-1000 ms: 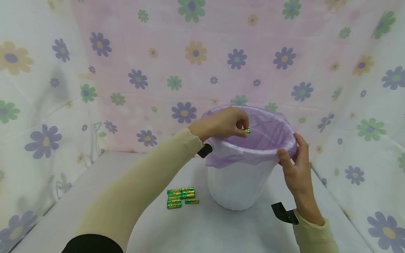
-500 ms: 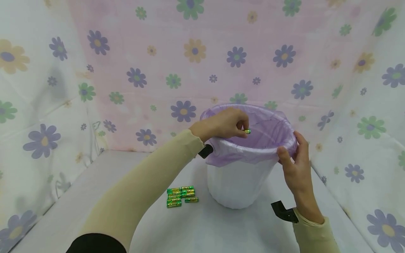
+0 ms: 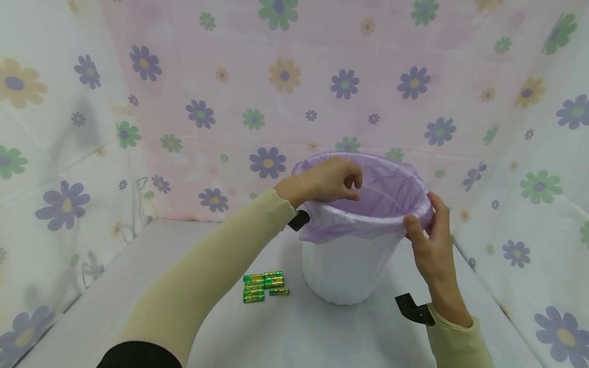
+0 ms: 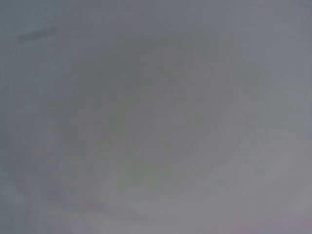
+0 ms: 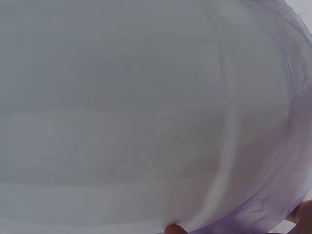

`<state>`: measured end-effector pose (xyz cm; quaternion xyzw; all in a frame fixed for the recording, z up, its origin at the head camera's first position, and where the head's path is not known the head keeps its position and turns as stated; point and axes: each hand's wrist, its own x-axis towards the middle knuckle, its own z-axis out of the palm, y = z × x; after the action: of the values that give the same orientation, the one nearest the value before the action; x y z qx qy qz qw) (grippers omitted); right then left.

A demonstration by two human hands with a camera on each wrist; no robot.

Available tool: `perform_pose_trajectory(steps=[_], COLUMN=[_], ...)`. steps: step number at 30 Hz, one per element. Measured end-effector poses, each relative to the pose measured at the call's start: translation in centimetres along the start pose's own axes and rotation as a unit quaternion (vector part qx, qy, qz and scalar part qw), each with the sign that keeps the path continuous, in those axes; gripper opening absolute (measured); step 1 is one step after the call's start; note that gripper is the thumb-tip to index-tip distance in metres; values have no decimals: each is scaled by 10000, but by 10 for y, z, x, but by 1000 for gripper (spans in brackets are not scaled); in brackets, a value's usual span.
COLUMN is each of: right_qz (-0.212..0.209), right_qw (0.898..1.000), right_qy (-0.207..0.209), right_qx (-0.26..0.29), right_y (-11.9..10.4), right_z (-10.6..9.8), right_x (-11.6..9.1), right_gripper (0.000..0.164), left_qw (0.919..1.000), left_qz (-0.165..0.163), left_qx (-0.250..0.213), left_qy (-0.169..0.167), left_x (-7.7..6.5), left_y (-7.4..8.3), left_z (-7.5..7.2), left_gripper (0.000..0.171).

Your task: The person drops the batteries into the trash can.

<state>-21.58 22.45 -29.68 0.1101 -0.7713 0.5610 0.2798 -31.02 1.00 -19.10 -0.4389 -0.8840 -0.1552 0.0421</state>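
Observation:
A white trash can point(image 3: 345, 271) stands on the table, lined with a purple plastic bag point(image 3: 342, 222) folded over its rim. Over the can's mouth hangs my left hand point(image 3: 327, 180), fingers loosely bent, a gap between thumb and forefinger, nothing visible in them. My right hand point(image 3: 432, 245) grips the bagged rim on the right, thumb on the near side. Left of the can's base lies a group of green and gold batteries point(image 3: 254, 289). Close by the right wrist camera is the can's pale wall point(image 5: 117, 122). The left wrist view is a grey blur. The can's bottom is hidden.
The white table surface point(image 3: 294, 337) spreads around the can. Flower-print cloth walls point(image 3: 221, 128) close in the back and both sides. A black band point(image 3: 138, 355) sits on the left sleeve.
The battery that my left fingers pinched over the can is gone from them, and the fingers have parted. My right hand keeps its place on the rim.

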Motion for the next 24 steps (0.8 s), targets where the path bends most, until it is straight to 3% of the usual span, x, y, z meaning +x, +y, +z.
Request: perform_pose_trajectory(steps=[9,18,24], right_qz=[47,97,52], right_qw=[10000,9999,9999], right_qy=[25,19,-4], right_qx=[-43,57,131], right_y=[1,0,-1], right_z=[0,1,1], right_x=[-1,-2,0], right_gripper=[58,58,60], left_qw=[9970,9943,9929], left_qz=[422,398,343], left_qx=[49,-189,177], left_qy=[649,973,1125], left_x=[-31,-84,-120], left_y=[-2,-9,-21], left_z=[-16,-31,-32], left_gripper=[17,14,17])
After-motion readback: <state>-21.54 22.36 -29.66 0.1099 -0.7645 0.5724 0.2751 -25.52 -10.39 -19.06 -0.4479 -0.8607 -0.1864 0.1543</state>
